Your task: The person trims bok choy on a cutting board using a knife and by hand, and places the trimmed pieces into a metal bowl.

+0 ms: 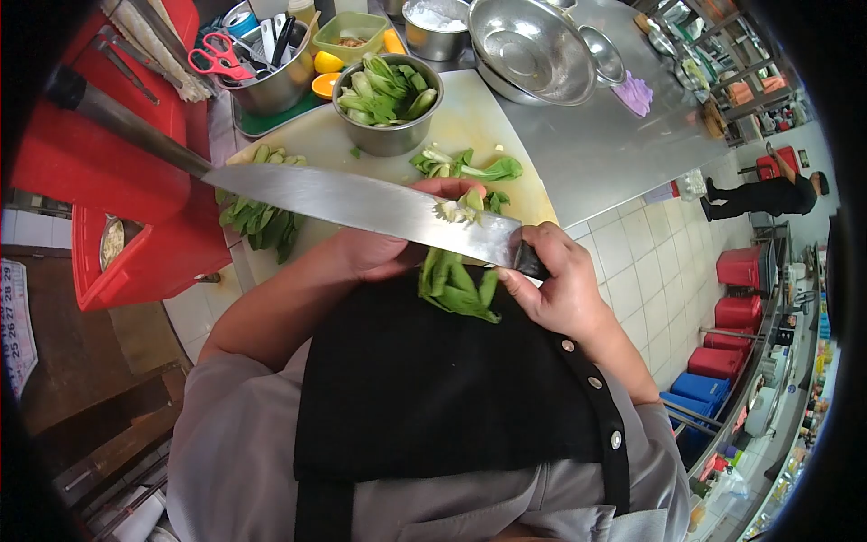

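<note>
My right hand (564, 285) is closed round the dark handle of a large kitchen knife (343, 200). The broad blade points left across the front of my body. Behind the blade, my left hand (375, 255) grips a head of bok choy (459, 287), its leaves hanging down in front of the black apron. The cut base of the bok choy shows at the blade's face; the blade hides part of my left fingers. Beyond lie loose bok choy pieces (470, 165) on the white cutting board (492, 108). More bok choy leaves (262, 221) are heaped at the board's left.
A steel pot (386, 138) of bok choy stands on the board. Behind are a utensil pot (280, 88) with red scissors (217, 56), a green container (350, 27) and steel bowls (533, 45). A red bin (135, 253) is at left. Another person (768, 194) stands far right.
</note>
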Available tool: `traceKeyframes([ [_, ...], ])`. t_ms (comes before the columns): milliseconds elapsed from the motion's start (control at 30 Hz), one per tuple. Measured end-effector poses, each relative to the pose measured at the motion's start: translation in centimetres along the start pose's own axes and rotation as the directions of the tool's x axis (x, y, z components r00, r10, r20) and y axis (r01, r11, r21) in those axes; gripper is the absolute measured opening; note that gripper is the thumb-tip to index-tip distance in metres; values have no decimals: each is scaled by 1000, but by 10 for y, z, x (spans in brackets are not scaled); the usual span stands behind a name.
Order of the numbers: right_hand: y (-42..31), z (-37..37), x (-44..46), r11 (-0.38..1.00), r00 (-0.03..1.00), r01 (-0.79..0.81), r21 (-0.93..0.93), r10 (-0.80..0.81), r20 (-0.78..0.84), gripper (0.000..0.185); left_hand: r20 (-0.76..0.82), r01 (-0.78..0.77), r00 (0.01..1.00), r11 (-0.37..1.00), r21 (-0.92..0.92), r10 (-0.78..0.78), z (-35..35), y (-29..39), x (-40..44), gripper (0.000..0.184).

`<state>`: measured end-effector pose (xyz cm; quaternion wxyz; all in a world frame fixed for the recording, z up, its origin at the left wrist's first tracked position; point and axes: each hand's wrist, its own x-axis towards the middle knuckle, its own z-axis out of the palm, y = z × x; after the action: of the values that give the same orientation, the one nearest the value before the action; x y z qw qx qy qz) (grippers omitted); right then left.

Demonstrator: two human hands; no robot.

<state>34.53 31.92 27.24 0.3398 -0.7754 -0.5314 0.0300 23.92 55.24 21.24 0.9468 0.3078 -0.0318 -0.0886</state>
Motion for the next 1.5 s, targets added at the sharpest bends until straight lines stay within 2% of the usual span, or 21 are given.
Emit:
traceKeyframes([
  [33, 2, 0, -1, 1000, 1000, -21, 5, 21, -3, 38, -4, -5, 1000, 1000, -7, 5, 2, 0, -1, 55],
  [133, 9, 2, -5, 998, 998, -54, 40, 55, -17, 37, -112, 61, 993, 979, 194, -40, 8, 8, -7, 53],
  [167, 11, 3, -6, 997, 998, -60, 54, 62, -23, 37, -79, 26, 997, 999, 40, -23, 8, 6, -5, 41],
  [300, 6, -2, 0, 975, 979, -200, 97, 204, -28, 33, -81, 54, 996, 997, 55, -49, 2, 11, -6, 40],
  [400, 10, -7, 2, 924, 946, -320, 208, 322, 26, 32, -127, 71, 990, 996, 56, -63, 1, 12, -4, 37],
  [500, 9, -6, 1, 948, 973, -230, 219, 222, 59, 34, -131, 98, 988, 981, 166, -76, -3, 12, -4, 44],
  [600, 0, -3, 4, 981, 990, -117, 157, 102, 95, 36, -66, -29, 997, 974, 225, 45, 3, 9, -2, 52],
  [667, -6, -1, 6, 990, 988, -77, 121, 59, 140, 36, 11, -50, 999, 973, 225, 49, -4, 7, 1, 67],
  [833, -7, 4, 10, 999, 995, 19, 33, -22, 93, 38, 77, -80, 995, 947, 312, 59, -8, 10, -2, 81],
  [967, -6, 3, 11, 998, 997, 56, -40, -54, 63, 40, 23, 37, 999, 982, 185, -42, -7, 12, -2, 80],
  [1067, -5, 4, 10, 997, 997, 64, -46, -63, 33, 40, 82, -21, 997, 985, 169, 7, -6, 10, -1, 77],
  [1167, -6, 3, 9, 999, 999, 44, -30, -43, 26, 40, 15, -92, 996, 986, 138, 91, 3, 8, -2, 72],
  [1267, -5, 2, 7, 1000, 1000, 5, -23, -4, 25, 40, 51, 0, 999, 994, 111, -6, 0, 13, -3, 66],
  [1367, 2, 5, 3, 999, 999, -33, 26, 33, 11, 39, -5, 2, 1000, 988, 154, -1, 4, 11, -4, 62],
  [1467, 0, 2, 5, 995, 999, -46, 94, 43, 30, 38, 19, 36, 999, 970, 240, -42, 3, 13, -5, 63],
  [1500, -2, 0, 5, 992, 998, -46, 116, 42, 42, 37, 8, 7, 1000, 970, 242, -9, 4, 13, -6, 64],
])
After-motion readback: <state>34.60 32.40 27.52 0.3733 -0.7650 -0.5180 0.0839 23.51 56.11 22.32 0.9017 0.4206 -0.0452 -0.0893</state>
